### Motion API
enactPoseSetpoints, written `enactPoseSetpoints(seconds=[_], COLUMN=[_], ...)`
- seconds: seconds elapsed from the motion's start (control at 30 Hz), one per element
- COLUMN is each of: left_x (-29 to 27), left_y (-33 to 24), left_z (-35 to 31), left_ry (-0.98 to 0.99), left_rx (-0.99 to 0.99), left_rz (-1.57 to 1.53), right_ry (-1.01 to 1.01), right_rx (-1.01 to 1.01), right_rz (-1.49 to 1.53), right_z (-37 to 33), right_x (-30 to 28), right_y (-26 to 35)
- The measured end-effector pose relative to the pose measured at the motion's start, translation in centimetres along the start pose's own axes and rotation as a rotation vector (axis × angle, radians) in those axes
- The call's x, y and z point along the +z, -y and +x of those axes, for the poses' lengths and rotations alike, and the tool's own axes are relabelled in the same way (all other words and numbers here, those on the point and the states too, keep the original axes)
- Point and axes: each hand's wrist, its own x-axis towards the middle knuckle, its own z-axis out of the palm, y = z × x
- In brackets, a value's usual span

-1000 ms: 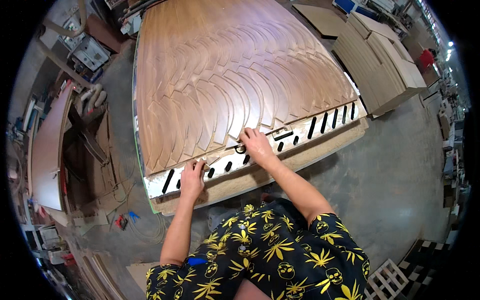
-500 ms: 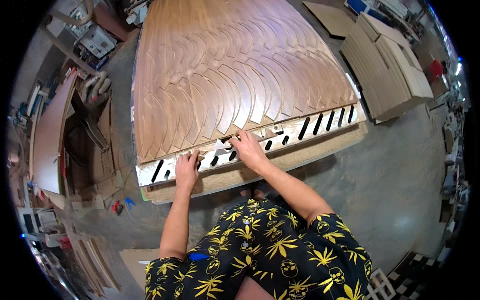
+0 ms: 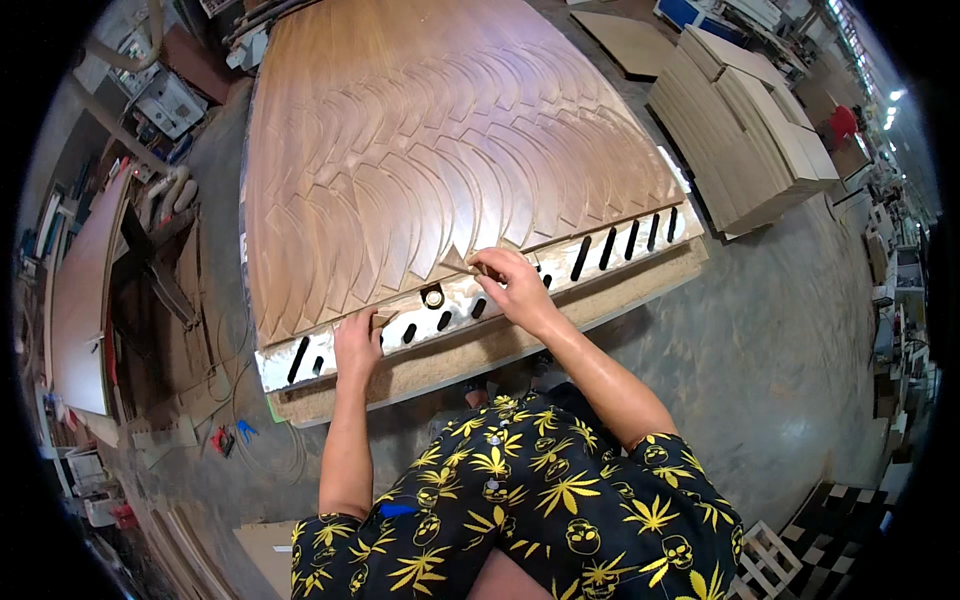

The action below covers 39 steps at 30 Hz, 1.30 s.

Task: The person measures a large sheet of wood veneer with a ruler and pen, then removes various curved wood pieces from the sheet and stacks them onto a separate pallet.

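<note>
A large brown wood-grain panel [image 3: 350, 230] with rows of curved carved grooves lies in front of me. Along its near side runs a whitish slotted strip [image 3: 455, 305] with black slanted openings. My right hand [image 3: 513, 287] is closed in a pinch on a small triangular wood offcut [image 3: 456, 261], held at the panel's near edge. Fingers curled, my left hand [image 3: 358, 345] rests on the strip's left part, closed on another small wood offcut [image 3: 383, 318]. Between the hands a round metal fitting [image 3: 433, 298] shows in a dark recess of the strip.
Beneath the strip, a raw chipboard edge [image 3: 400, 368] sticks out toward me. A tall stack of boards [image 3: 735, 140] stands at the right, a leaning panel [image 3: 85, 310] at the left. A blue clamp-like tool [image 3: 246, 430] and a cable lie on the floor.
My right hand has lifted off the strip, raising a small triangular offcut and uncovering the round fitting. The left hand stays near its place on the strip. The whole view has shifted slightly.
</note>
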Motion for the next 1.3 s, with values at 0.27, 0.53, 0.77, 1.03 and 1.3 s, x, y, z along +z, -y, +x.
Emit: enactPoseSetpoints(seconds=[0.27, 0.53, 0.77, 1.03, 1.3], left_x=[2.6, 6.4, 8.2, 9.8, 7.8], left_y=[-8.3, -21.6, -28.5, -31.8, -31.4], left_z=[2.9, 7.4, 7.2, 4.6, 3.0], left_ry=[0.134, 0.349, 0.325, 0.033, 0.019], left_rx=[-0.369, -0.372, -0.478, -0.325, -0.419], left_rz=[-1.083, -1.682, -1.317, -0.732, -0.847], right_ry=[-0.171, -0.024, 0.133, 0.188, 0.251], right_rx=[0.318, 0.571, 0.785, 0.844, 0.803], right_rz=[0.497, 1.147, 1.179, 1.19, 1.236], right_z=[1.3, 1.9, 1.9, 0.8, 0.3], right_x=[-5.5, -10.9, -13.4, -12.4, -11.6], right_y=[-2.2, -8.3, -13.8, -14.0, -14.2])
